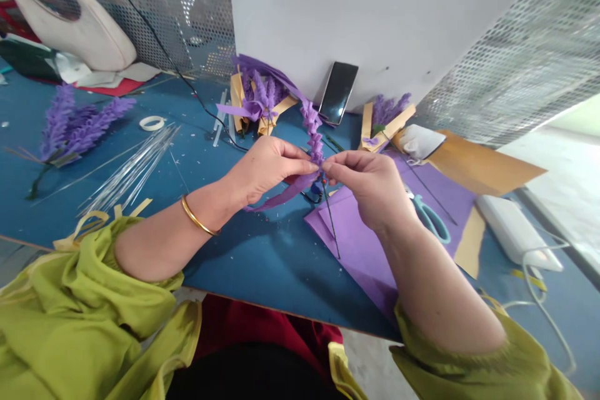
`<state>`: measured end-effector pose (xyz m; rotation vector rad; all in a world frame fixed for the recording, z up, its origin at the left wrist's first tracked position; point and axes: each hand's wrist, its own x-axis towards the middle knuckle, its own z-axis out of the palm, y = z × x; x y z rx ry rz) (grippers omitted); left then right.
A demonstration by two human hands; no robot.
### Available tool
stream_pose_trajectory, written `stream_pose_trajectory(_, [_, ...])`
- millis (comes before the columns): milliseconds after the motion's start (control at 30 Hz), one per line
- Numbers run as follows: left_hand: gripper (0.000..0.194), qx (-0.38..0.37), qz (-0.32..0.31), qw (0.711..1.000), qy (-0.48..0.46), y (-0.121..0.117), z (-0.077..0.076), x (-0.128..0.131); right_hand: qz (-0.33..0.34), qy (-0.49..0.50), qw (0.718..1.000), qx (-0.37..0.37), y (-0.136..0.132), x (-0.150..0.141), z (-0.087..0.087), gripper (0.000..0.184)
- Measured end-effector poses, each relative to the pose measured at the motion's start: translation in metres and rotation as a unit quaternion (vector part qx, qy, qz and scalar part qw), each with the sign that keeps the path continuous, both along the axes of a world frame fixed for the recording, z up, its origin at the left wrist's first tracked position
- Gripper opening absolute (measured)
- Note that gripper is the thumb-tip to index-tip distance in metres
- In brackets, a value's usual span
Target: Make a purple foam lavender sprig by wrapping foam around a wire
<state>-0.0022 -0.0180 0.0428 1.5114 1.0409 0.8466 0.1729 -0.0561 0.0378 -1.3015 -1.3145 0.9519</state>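
Over the blue table (262, 256), my left hand (267, 165) and my right hand (370, 184) meet at a purple fringed paper flower spike (313, 131). Both pinch it at its lower end, fingertips almost touching. A thin dark wire stem (332, 222) hangs down from the pinch, slanting toward me. A loose purple paper strip (285, 192) trails from under my left fingers. The spike rises away from me, and a longer purple strip (267, 72) curls off its top to the left. A gold bangle is on my left wrist.
Purple paper sheets (360, 244) and teal-handled scissors (434, 219) lie under my right forearm. Finished purple flowers (75, 125), thin wires (131, 169) and a tape roll (152, 123) lie left. A phone (338, 92) leans on the white board. A white power strip (515, 231) sits right.
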Motion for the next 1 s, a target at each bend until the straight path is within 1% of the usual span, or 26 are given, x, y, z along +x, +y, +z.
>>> stream_pose_trajectory(100, [0.013, -0.022, -0.004, 1.000, -0.019, 0.000, 0.001, 0.001, -0.005, -0.001, 1.000, 0.013, 0.000, -0.001, -0.002, 0.010])
stream_pose_trajectory(200, [0.018, -0.044, -0.004, 0.999, -0.030, 0.001, 0.001, 0.000, -0.020, -0.024, 0.999, 0.043, -0.001, -0.002, -0.004, 0.010])
stream_pose_trajectory(300, [0.020, -0.060, 0.004, 0.998, -0.032, 0.002, -0.001, 0.000, -0.048, -0.082, 0.991, 0.090, -0.004, -0.004, -0.002, 0.010])
stream_pose_trajectory(367, [0.019, -0.068, 0.003, 0.997, -0.040, 0.002, -0.003, 0.001, -0.068, -0.144, 0.979, 0.127, -0.007, -0.007, -0.001, 0.010])
stream_pose_trajectory(467, [0.015, -0.066, -0.001, 0.996, -0.059, 0.001, -0.006, 0.002, -0.098, -0.242, 0.948, 0.180, -0.011, -0.011, 0.000, 0.011])
stream_pose_trajectory(567, [0.010, -0.054, -0.003, 0.996, -0.071, 0.000, -0.007, 0.004, -0.118, -0.310, 0.915, 0.230, -0.011, -0.014, -0.003, 0.013])
stream_pose_trajectory(667, [0.010, -0.042, 0.001, 0.997, -0.061, 0.000, -0.006, 0.004, -0.116, -0.358, 0.885, 0.276, -0.009, -0.015, -0.007, 0.014])
stream_pose_trajectory(800, [0.011, -0.052, -0.001, 0.996, -0.076, 0.001, -0.007, 0.004, -0.113, -0.442, 0.825, 0.333, -0.008, -0.016, -0.011, 0.021])
stream_pose_trajectory(833, [0.011, -0.058, -0.002, 0.995, -0.086, 0.002, -0.008, 0.004, -0.113, -0.453, 0.815, 0.344, -0.008, -0.016, -0.011, 0.022])
stream_pose_trajectory(867, [0.011, -0.064, 0.000, 0.993, -0.095, 0.002, -0.008, 0.005, -0.110, -0.455, 0.811, 0.351, -0.008, -0.016, -0.011, 0.022])
stream_pose_trajectory(900, [0.011, -0.068, 0.003, 0.992, -0.102, 0.002, -0.008, 0.005, -0.107, -0.449, 0.813, 0.354, -0.009, -0.016, -0.011, 0.022])
stream_pose_trajectory(1000, [0.009, -0.074, 0.005, 0.991, -0.115, 0.002, -0.007, 0.004, -0.096, -0.410, 0.839, 0.344, -0.011, -0.015, -0.009, 0.019])
